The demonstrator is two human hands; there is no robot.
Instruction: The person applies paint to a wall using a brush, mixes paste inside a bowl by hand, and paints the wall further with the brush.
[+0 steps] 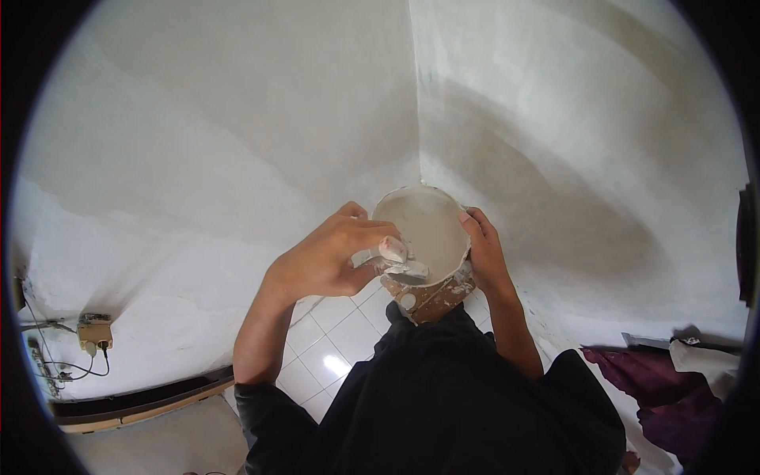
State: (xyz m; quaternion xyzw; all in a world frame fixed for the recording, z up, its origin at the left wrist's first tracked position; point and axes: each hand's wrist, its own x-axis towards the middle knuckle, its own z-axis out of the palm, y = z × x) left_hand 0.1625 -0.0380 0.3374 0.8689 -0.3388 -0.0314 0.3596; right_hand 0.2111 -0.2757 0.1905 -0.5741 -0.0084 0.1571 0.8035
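Note:
A round bucket (431, 297) with a smeared brown and white outside holds a pale grey liquid (431, 226). My right hand (485, 249) grips its right rim, with the thumb on top and the fingers outside. At the near left part of the rim, my left hand (336, 249) is closed on the whitish, coated handle of a tool (393, 248). The tool's flat end (408, 271) lies at the near inner edge of the bucket, partly covered with pale paste. Its exact shape is partly hidden.
Two pale walls meet in a corner (420, 150) beyond the bucket. White floor tiles (324, 360) show below. A socket box (95, 332) with cables is at the left, above a dark ledge (142, 402). Maroon cloth (661, 396) lies at the lower right.

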